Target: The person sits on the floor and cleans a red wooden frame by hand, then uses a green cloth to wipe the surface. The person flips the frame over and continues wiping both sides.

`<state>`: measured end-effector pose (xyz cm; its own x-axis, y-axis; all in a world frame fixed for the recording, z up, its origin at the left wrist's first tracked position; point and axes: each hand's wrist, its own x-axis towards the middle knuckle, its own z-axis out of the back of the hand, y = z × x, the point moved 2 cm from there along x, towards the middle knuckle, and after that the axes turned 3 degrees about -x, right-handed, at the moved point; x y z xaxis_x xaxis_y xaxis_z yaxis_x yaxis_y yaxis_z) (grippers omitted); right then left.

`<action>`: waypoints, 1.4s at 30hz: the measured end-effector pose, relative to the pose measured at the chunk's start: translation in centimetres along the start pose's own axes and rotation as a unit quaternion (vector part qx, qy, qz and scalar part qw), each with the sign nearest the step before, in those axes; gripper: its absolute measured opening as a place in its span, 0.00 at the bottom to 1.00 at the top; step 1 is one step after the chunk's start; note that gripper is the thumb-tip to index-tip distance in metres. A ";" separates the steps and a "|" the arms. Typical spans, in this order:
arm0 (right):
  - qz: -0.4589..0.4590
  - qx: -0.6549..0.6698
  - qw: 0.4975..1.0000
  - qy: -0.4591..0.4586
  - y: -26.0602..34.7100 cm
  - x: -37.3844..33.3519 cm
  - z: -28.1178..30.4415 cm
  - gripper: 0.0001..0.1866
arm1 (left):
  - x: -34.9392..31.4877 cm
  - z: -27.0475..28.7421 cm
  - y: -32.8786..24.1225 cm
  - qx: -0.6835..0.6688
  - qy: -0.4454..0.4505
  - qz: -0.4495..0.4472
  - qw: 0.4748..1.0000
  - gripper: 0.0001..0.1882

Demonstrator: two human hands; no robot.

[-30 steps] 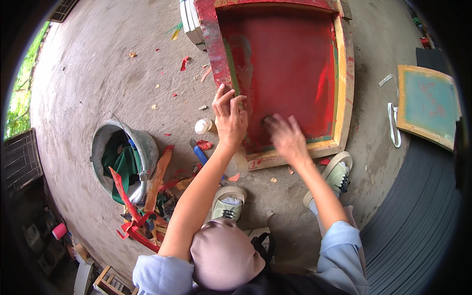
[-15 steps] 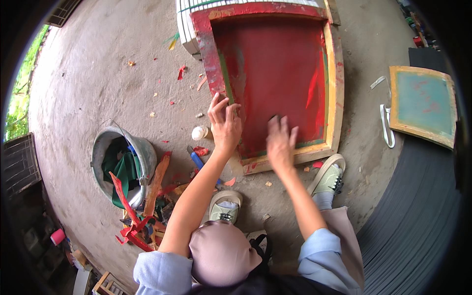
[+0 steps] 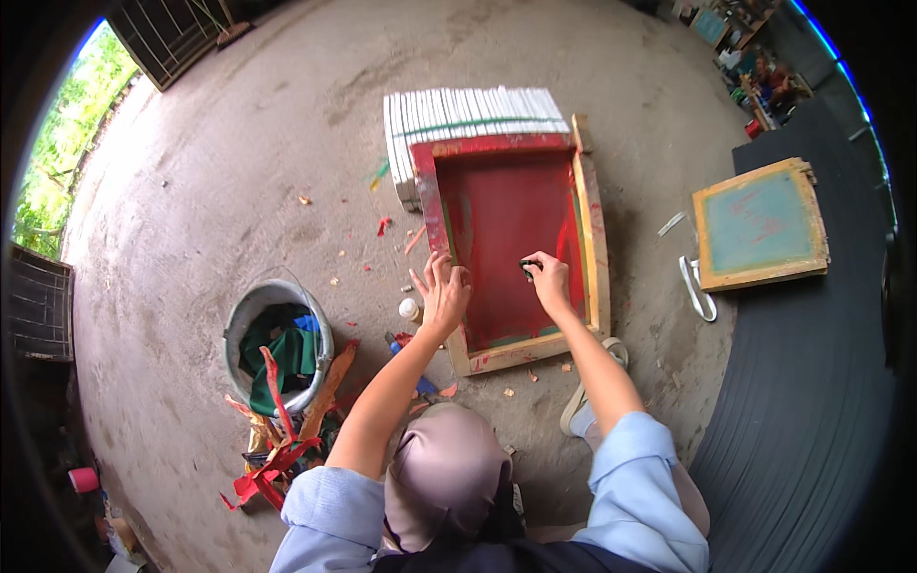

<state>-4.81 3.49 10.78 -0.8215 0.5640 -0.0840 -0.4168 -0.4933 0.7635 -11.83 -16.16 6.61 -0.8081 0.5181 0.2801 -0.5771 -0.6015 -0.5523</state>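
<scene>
A wooden screen-printing frame (image 3: 594,258) smeared with red lies on the floor, its mesh (image 3: 506,224) coated dark red. My left hand (image 3: 445,298) rests on the frame's left edge, fingers spread and holding nothing. Over the right part of the mesh, my right hand (image 3: 549,286) is closed in a pinch. Between its fingers is a small, dark, wadded piece (image 3: 528,266), perhaps cloth; its exact kind is unclear. A small white-capped bottle (image 3: 410,309) stands left of the frame, close to my left wrist.
A strapped stack of white-edged boards (image 3: 478,112) sits under the frame's far end. Left are a grey bucket (image 3: 327,334) holding green cloth and a heap of red scraps (image 3: 277,473). A second, blue-green screen (image 3: 759,224) lies right, by dark ribbed sheeting (image 3: 793,382).
The view has shifted, so the frame appears smaller and lower. My right hand has moved up the mesh, and the dark piece in its fingers shows more plainly. My left hand stays at the left edge.
</scene>
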 end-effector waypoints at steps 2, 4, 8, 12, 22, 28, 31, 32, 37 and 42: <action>0.038 0.042 0.998 -0.017 2.5 0.1 3.6 0.03 | 1.5 2.4 -2.4 -0.041 0.032 0.029 0.998 0.15; 0.067 0.092 0.993 0.024 7.7 -1.1 7.2 0.03 | 3.9 6.2 -4.0 -0.158 0.058 -0.018 0.986 0.13; 0.135 0.084 0.987 0.011 13.9 -5.9 16.2 0.06 | 7.3 11.8 -13.8 -0.371 0.102 -0.106 0.917 0.13; 0.158 0.039 0.986 -0.036 15.2 -10.3 21.8 0.08 | 6.7 14.7 -22.2 -0.494 0.154 -0.163 0.840 0.18; 0.175 -0.119 0.973 -0.090 6.4 -15.8 20.6 0.11 | -0.2 10.5 -26.8 -0.188 0.173 -0.194 0.947 0.11; 0.202 -0.408 0.885 0.092 -2.0 -17.1 14.4 0.07 | -4.3 6.4 -19.7 -0.069 0.174 -0.095 0.978 0.11; 0.191 -0.459 0.857 0.135 -5.2 -15.4 13.4 0.07 | -7.1 4.7 -12.9 -0.007 0.145 0.000 0.989 0.11; 0.177 -0.452 0.858 0.169 -5.3 -14.7 13.7 0.07 | -7.9 5.0 -11.0 0.027 0.123 0.024 0.992 0.10; 0.207 -0.440 0.865 0.121 -8.8 -10.4 11.9 0.06 | -12.1 3.5 -3.1 0.090 0.106 0.099 0.985 0.13; 0.147 -0.347 0.922 0.086 -8.8 -4.7 10.3 0.16 | -10.1 2.9 -2.1 0.014 0.007 0.075 0.997 0.23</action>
<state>6.73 12.04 11.03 -0.9632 0.2554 -0.0843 -0.2668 -0.9468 0.1800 -2.85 -21.88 7.22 -0.8841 0.4293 0.1845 -0.4529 -0.6899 -0.5648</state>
